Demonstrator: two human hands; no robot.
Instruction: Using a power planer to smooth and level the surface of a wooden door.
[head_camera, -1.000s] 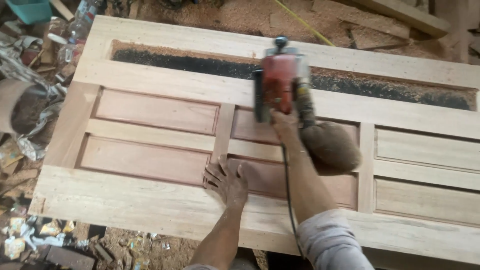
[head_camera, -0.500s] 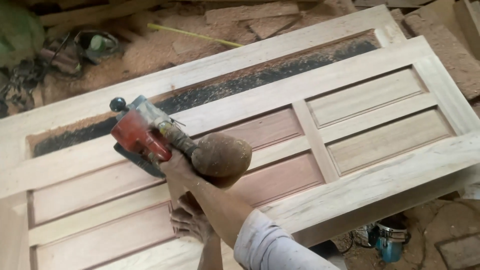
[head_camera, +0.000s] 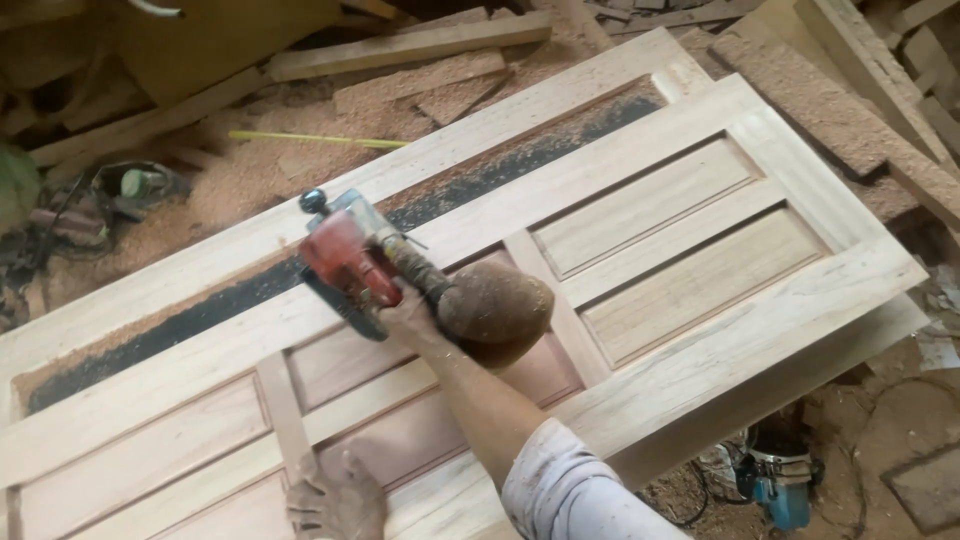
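A pale wooden panelled door (head_camera: 700, 175) lies flat across the view, with recessed panels and a dark open slot along its far side. My right hand (head_camera: 410, 310) grips the handle of a red power sander (head_camera: 345, 262) that rests on a door rail near the middle. A brown dust bag (head_camera: 495, 312) hangs off the sander's rear, beside my wrist. My left hand (head_camera: 335, 500) lies flat, fingers spread, on a reddish panel near the bottom edge of the view.
Sawdust covers the ground beyond the door. Loose planks (head_camera: 400, 45) and offcuts lie at the top and right. A yellow strip (head_camera: 310, 140) lies in the sawdust. A blue power tool (head_camera: 780, 485) sits on the ground at lower right. Junk is piled at left (head_camera: 130, 190).
The view has swung, so the door now runs diagonally. The sander and my right hand stay on the door rail; my left hand stays flat on the panel, now lower in view.
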